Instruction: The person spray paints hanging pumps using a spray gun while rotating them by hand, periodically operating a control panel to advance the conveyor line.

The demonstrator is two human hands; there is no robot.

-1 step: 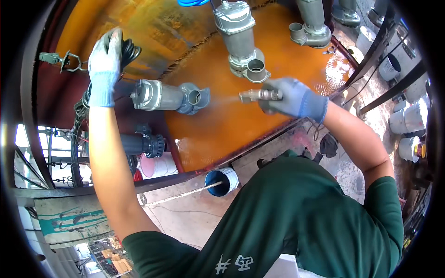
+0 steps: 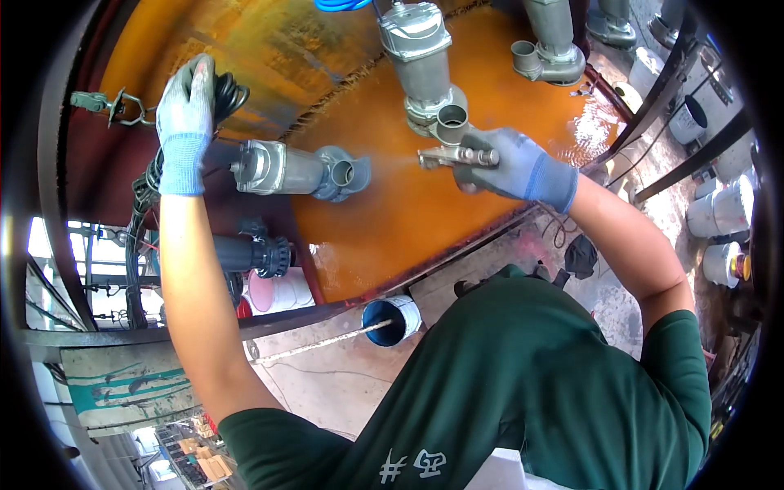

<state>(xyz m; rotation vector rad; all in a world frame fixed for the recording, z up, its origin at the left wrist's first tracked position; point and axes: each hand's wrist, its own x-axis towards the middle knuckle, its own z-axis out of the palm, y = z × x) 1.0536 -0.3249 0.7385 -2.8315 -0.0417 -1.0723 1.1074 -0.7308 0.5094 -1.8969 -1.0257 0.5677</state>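
Gripping looped black cable (image 2: 223,100) in the gloved left hand (image 2: 186,106), spraying with the gloved right hand (image 2: 510,163).
Below and right of the left hand, aiming pale mist (image 2: 396,163) at a sideways grey pump (image 2: 282,170); near an upright pump (image 2: 416,65) above and left of the right hand, clasping a metal spray gun (image 2: 457,157) in closed fingers.

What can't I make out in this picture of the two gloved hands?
All in the head view:
Handle of the spray gun: hidden by the right hand.
Part of the black cable coil: behind the left hand.
Upper part of the blue coil: cut off by the top edge.
Contents of the floor bucket: lost in shadow.
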